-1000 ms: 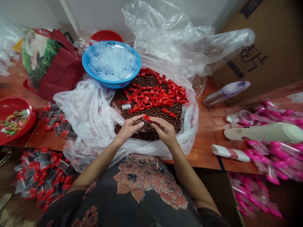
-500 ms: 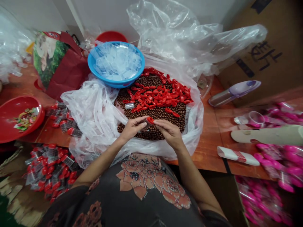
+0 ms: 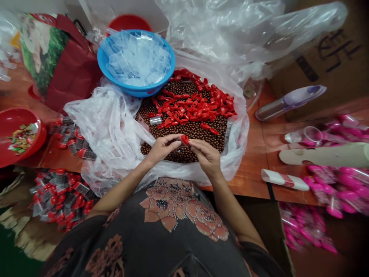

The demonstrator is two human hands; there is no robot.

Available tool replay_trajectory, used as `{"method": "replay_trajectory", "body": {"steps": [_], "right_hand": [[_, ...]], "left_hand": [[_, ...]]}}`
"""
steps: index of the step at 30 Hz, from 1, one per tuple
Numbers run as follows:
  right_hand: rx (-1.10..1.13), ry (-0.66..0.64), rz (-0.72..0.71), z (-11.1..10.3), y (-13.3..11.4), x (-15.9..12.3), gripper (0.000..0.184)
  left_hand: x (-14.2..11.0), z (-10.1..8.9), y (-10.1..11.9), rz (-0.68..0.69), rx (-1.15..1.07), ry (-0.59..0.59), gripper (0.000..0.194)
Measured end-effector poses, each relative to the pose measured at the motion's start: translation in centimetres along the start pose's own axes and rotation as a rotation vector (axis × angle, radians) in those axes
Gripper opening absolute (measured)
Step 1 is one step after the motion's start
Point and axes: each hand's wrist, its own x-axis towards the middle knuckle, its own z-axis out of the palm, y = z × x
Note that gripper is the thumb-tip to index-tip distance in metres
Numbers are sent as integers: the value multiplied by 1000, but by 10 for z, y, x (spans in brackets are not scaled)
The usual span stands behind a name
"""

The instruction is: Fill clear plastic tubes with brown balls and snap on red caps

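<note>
My left hand and my right hand meet over a clear plastic bag filled with small brown balls. Together they pinch a small container with a red cap; the left fingers wrap its body, and the right fingertips press on the cap. A heap of loose red caps lies on the balls at the far side. One clear tube lies among them. A blue bowl of clear empty tubes rests on the bag's far left edge.
Filled red-capped tubes lie in piles at the left and lower left. A red bowl with coloured bits, a red bag, a cardboard box, a purple scoop and pink packets surround the wooden table.
Both hands stay together on the small container, with the red cap now pressed on between the fingertips. The view has tilted down slightly.
</note>
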Motion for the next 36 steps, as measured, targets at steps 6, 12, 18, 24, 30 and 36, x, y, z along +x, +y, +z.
{"method": "replay_trajectory", "body": {"steps": [6,12,18,24,30,36], "right_hand": [[82,-29,101,6,0,1,26],[178,77,291,17,1,2,25],[217,162,388,28,6,7,28],[-339,-158,123,25,-1,11,65],[-459,-210,-47,21,-2,11,76],[-536,-303,-103,24,-13,13,74]], "left_hand": [[0,2,-9,-54,-106,-103,45],[1,12,-12,-132,-349,32,37],[0,20,-8,-210,-312,89,52],[-8,25,-8,-124,-160,159,52],[-7,18,-5,-248,-347,4,74],[-6,22,8,-355,-450,18,77]]}}
